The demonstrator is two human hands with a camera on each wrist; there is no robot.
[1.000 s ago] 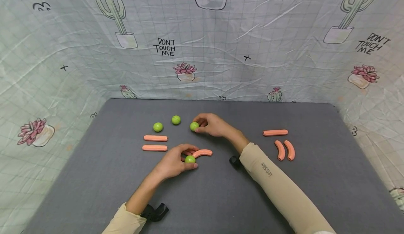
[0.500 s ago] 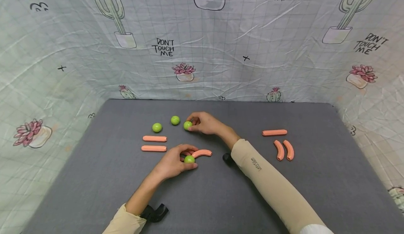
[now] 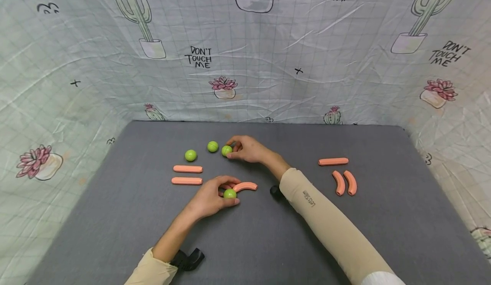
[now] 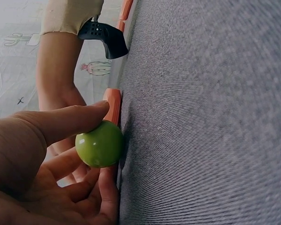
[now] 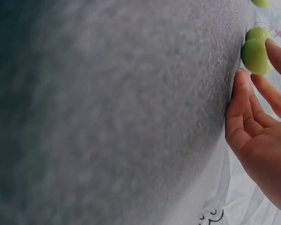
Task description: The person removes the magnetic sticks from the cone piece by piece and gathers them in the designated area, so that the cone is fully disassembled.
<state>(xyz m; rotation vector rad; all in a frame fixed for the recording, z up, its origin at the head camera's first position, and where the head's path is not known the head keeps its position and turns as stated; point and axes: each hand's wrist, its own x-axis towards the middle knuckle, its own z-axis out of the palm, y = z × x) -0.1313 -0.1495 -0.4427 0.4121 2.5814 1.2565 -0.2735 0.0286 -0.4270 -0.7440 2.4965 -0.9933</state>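
My left hand (image 3: pixel 212 196) holds a shiny green ball (image 4: pixel 99 144) between thumb and fingers, low over the grey tabletop. Just beyond its fingertips lies a curved orange-pink sausage-like piece (image 3: pixel 246 186), partly hidden by the fingers. Farther back, my right hand (image 3: pixel 249 149) pinches another green ball (image 3: pixel 226 150) with thumb and forefinger, and that ball sits on the table. Close to its left is a similar ball (image 3: pixel 212 146), with one more green ball (image 3: pixel 190 155) farther left. In the right wrist view, the pinched ball (image 5: pixel 255 57) overlaps the one behind it.
Two straight orange-pink pieces (image 3: pixel 187 181) lie parallel at the left. On the right are one straight piece (image 3: pixel 333 161) and two curved pieces (image 3: pixel 350 183) side by side. A printed cloth (image 3: pixel 245 63) stands round the back and sides of the grey table (image 3: pixel 268 242).
My right hand has moved left with its ball, bringing it closer to the ball beside it. The left hand and its ball stay in place.
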